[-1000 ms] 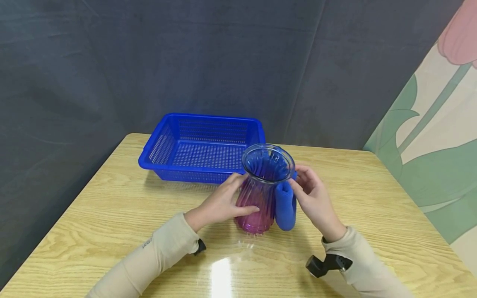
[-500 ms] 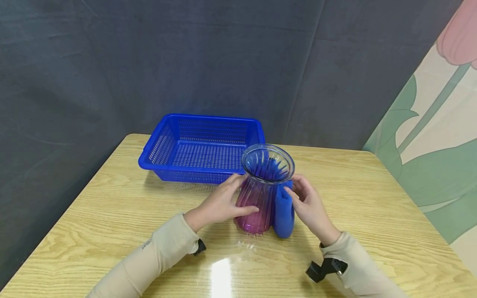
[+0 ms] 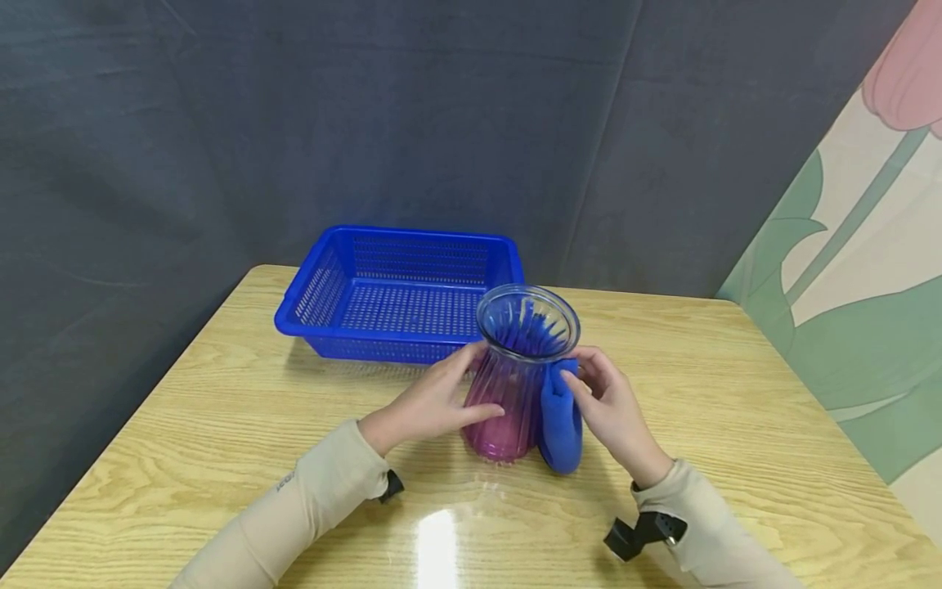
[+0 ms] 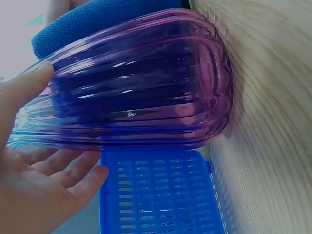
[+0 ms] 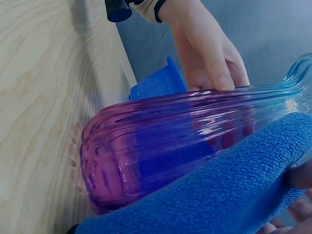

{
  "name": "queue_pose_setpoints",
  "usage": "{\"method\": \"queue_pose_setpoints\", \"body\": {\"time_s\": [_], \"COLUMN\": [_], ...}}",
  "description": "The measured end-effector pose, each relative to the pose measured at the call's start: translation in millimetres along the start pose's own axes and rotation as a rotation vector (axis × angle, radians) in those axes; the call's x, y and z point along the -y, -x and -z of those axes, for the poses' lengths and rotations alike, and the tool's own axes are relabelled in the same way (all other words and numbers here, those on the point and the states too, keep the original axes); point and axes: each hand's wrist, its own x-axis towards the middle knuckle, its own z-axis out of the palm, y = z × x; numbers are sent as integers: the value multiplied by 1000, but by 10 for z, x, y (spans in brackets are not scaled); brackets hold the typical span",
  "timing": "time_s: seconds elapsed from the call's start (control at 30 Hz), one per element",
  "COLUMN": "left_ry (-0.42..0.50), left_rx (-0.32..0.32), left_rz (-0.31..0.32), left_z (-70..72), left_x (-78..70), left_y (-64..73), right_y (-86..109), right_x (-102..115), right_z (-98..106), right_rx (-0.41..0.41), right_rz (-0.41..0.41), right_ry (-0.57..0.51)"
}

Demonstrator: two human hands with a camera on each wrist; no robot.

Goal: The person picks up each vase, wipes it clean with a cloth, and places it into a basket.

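Observation:
A ribbed glass vase (image 3: pixel 508 409), clear blue at its flared rim and pink toward its base, stands upright on the table. My left hand (image 3: pixel 434 401) holds it from the left, thumb across the front and fingers round the back, as the left wrist view also shows around the vase (image 4: pixel 146 83). Against the vase's right side is a folded blue cloth (image 3: pixel 562 421), its terry texture plain in the right wrist view on the cloth (image 5: pixel 219 180). My right hand (image 3: pixel 611 409) pinches the cloth's upper part between thumb and fingers, just below the vase's rim.
Behind the vase, at the back of the wood-grain table (image 3: pixel 736 425), stands a blue perforated plastic basket (image 3: pixel 368 334). A dark curtain (image 3: pixel 441 123) hangs behind the table. To the right is a wall with a painted flower (image 3: pixel 898 164).
My right hand has drawn the cloth slightly left and toward me along the vase's side; the cloth hangs lower. My left hand and the vase have stayed nearly still.

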Motion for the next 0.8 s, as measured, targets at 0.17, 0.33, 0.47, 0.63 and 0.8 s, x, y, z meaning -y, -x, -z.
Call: {"method": "queue_pose_setpoints", "body": {"time_s": [0.17,0.33,0.47,0.63,0.8], "left_ry": [8,4,-8,-24,-21], "left_rx": [49,86,97,104,105], "left_rz": [-11,-24,-35,-42,-61], "left_z": [13,22,20,7,13], "left_x": [19,32,42,53,43], "left_y": [-11,-23,-25,-32,-38], "right_y": [-23,-49,-76,-102,-108], "right_x": [39,113,202,281,286], "right_z": [20,50,83,133,134], "right_rx": [-13,-21,-32,-60,-71], "right_rz": [31,60,79,61,54], "right_ry": [-14,-66,-96,-79,-95]}}
